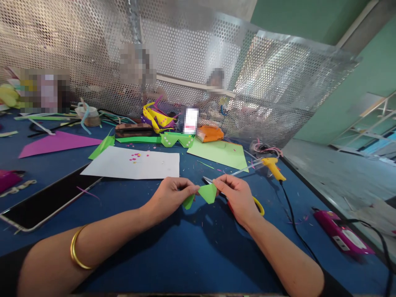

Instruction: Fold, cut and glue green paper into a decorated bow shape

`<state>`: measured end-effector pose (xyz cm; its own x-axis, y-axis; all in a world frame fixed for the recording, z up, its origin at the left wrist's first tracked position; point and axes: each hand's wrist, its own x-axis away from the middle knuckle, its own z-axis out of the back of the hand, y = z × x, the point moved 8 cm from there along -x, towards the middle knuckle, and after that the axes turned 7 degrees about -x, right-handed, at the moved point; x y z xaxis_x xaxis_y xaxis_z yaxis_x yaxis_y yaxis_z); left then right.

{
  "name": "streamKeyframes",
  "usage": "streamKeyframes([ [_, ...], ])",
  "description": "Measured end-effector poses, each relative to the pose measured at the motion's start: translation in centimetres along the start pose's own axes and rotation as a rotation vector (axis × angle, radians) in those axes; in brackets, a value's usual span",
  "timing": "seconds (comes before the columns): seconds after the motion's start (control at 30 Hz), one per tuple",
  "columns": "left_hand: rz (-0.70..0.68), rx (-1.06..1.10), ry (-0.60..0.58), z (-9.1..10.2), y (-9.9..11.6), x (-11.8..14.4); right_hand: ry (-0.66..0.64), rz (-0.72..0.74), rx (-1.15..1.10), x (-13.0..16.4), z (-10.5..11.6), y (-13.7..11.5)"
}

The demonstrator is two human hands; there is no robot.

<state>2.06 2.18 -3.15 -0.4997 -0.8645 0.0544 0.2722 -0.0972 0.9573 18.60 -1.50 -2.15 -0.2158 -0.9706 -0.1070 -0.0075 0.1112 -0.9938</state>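
Observation:
Both hands hold a small green glasses-shaped cutout (208,193) above the blue table, its two lens shapes hanging down. My left hand (175,193) pinches it near the middle, between the lens shapes. The outer right corner is between the thumb and fingers of my right hand (236,196). Beneath my right hand lie scissors (258,206) with a yellow and red handle, mostly covered; their blade tips show between the hands. Farther back, green paper glasses (177,140) dotted with pale squares stand on the table.
A white sheet (154,165) bears pink and yellow confetti. Left of it lies a dark tablet (49,200). A yellow glue gun (272,167) and a magenta power box (342,233) with cables are at right. Light green paper (221,152) and yellow glasses (157,117) lie near the perforated metal screen (192,49).

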Motion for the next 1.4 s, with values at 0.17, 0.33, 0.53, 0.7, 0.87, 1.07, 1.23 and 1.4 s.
streamKeyframes([
  [0.17, 0.086, 0.213, 0.052, 0.7, -0.6, 0.0, 0.111, 0.065, -0.035, -0.2, 1.3, -0.6],
  [0.33, -0.001, 0.145, 0.217, 2.4, -0.1, -0.3, 0.233, 0.123, -0.031, -0.2, 2.5, -1.4],
  [0.53, -0.054, 0.159, 0.243, 2.8, 0.7, -0.1, 0.179, 0.064, -0.152, -0.6, 2.1, -0.4],
  [0.7, -0.096, 0.186, 0.26, 2.9, 1.0, 0.1, 0.141, -0.018, -0.268, -0.6, 1.5, 0.3],
  [0.87, -0.047, 0.156, 0.254, 2.7, 0.2, -0.3, 0.156, -0.001, -0.225, -0.3, 1.4, 0.1],
  [1.07, 0.101, 0.299, 0.28, 2.7, -1.9, -0.7, 0.165, 0.44, 0.239, 0.8, 1.9, -3.5],
  [1.23, 0.175, 0.336, 0.124, 0.9, -2.1, -0.3, 0.011, 1.079, 0.741, 5.0, -1.7, -6.8],
  [1.4, 0.22, 0.371, -0.002, -0.6, -2.0, 0.1, -0.222, 1.32, 1.01, 7.4, -5.1, -5.8],
])
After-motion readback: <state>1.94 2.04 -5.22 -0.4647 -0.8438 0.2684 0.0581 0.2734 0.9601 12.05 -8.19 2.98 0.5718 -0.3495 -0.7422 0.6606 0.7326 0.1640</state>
